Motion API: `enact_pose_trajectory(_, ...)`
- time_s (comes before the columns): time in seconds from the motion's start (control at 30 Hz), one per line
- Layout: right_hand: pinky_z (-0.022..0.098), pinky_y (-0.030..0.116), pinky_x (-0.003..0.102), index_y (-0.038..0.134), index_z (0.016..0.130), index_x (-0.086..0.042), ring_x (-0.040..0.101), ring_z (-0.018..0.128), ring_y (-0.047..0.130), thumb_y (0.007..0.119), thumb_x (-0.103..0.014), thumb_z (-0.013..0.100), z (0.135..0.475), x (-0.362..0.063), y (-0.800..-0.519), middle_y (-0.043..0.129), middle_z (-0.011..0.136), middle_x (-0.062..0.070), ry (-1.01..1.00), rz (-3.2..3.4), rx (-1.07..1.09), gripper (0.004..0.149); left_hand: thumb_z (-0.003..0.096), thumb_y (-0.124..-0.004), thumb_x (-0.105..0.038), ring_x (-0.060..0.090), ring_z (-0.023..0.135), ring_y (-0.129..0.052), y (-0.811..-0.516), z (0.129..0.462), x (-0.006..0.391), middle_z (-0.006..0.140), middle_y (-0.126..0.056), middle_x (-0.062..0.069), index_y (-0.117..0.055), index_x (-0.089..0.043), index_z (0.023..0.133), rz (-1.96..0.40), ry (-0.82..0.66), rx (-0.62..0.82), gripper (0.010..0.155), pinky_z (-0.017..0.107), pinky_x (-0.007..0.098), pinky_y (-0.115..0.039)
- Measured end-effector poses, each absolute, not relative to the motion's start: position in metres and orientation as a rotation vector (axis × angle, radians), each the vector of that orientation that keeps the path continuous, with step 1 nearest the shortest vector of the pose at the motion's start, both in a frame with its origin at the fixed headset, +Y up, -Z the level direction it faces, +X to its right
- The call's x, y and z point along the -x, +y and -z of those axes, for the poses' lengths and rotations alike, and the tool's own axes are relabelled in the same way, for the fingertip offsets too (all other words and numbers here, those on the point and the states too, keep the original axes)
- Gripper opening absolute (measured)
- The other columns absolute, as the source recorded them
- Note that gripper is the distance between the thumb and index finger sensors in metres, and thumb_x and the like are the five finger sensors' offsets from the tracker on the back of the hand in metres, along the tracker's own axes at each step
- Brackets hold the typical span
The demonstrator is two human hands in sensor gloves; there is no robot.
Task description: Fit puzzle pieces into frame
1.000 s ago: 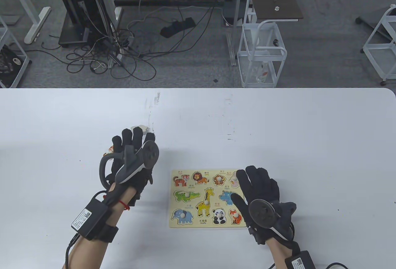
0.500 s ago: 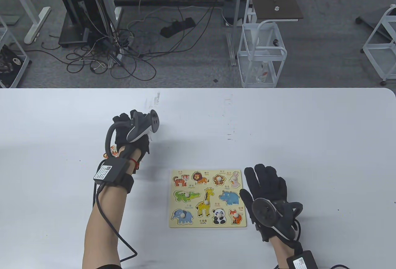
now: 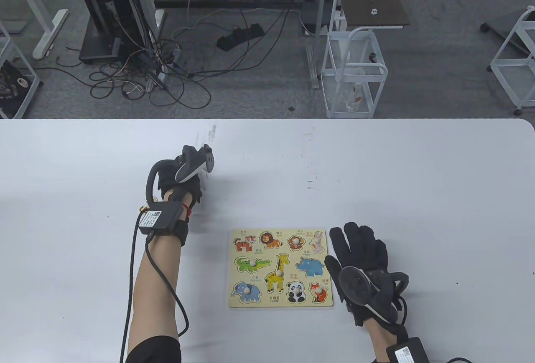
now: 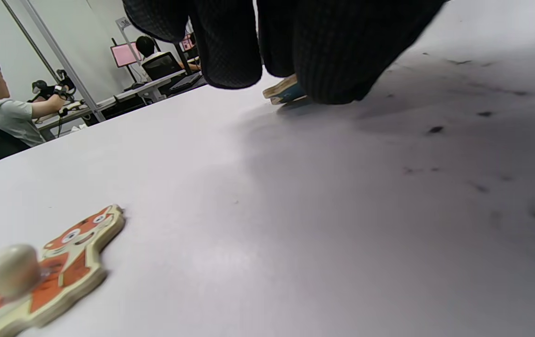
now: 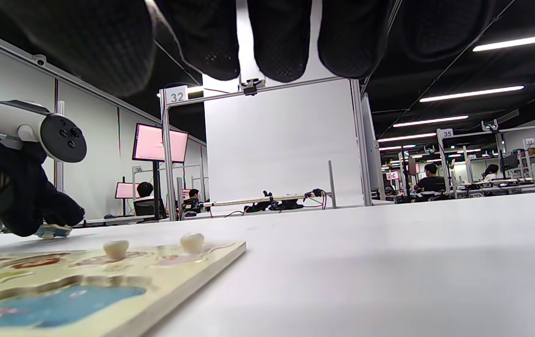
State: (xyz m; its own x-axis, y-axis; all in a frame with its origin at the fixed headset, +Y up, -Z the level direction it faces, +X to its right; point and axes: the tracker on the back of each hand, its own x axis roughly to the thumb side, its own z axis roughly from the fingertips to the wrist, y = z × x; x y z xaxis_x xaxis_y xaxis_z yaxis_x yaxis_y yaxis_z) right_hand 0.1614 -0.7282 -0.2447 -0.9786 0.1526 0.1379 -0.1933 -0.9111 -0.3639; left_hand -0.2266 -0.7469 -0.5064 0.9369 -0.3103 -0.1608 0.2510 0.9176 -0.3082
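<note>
Puzzle pieces are mostly home already, judging by the table view. The left hand [image 3: 179, 179], well away from the frame on its far left side, is curled down onto the table, and in the left wrist view its fingertips [image 4: 333, 70] press on or pinch a thin blue-faced piece [image 4: 287, 91] lying flat; whether it is truly gripped I cannot tell. Just behind that wrist lies a loose tiger piece [image 4: 56, 267] with a round knob, flat on the white table [image 3: 418, 179]. The right hand [image 3: 361, 271] lies flat with fingers spread, holding nothing, just beside the right edge of the wooden frame [image 3: 281, 269]. In the frame, about 6 pieces show white knobs and look seated, including the crocodile [image 3: 250, 263], giraffe [image 3: 278, 273] and elephant [image 3: 246, 292]. My guess is that the tiger and hippo slots remain, so 2 placements at least are left.
</note>
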Motion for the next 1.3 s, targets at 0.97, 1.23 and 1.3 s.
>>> enact_pose_trajectory(0.97,0.063,0.058,0.067,0.063,0.101,-0.028,0.049,0.094,0.067,0.076,-0.054,0.04,0.244,-0.156,-0.731,0.059,0.106,0.008,-0.511,-2.879,-0.195,0.068,0.039,-0.084,-0.039,0.012,0.053,-0.114,-0.663,0.453,0.207,0.069,-0.109,-0.005,-0.09,-0.032,0.085,0.183,-0.005,0.013,0.047,0.062,0.04,-0.086)
enact_pose_trajectory(1.23,0.063,0.059,0.067,0.064,0.1,-0.028,0.049,0.094,0.067,0.076,-0.055,0.039,0.243,-0.151,-0.731,0.059,0.106,0.007,-0.48,-2.757,-0.231,0.068,0.0373,-0.083,-0.043,0.011,0.046,-0.114,-0.614,0.381,0.177,0.06,-0.111,-0.005,-0.096,-0.032,0.079,0.044,-0.185,-0.126,0.045,0.06,0.04,-0.087)
enact_pose_trajectory(1.3,0.063,0.06,0.067,0.065,0.1,-0.027,0.048,0.094,0.068,0.077,-0.055,0.039,0.241,-0.148,-0.73,0.06,0.106,0.007,-0.474,-2.715,-0.276,0.068,0.0371,-0.083,-0.044,0.011,0.045,-0.113,-0.608,0.359,0.168,0.059,-0.111,-0.005,-0.096,-0.032,0.078,-0.027,-0.234,-0.165,0.044,0.06,0.04,-0.087)
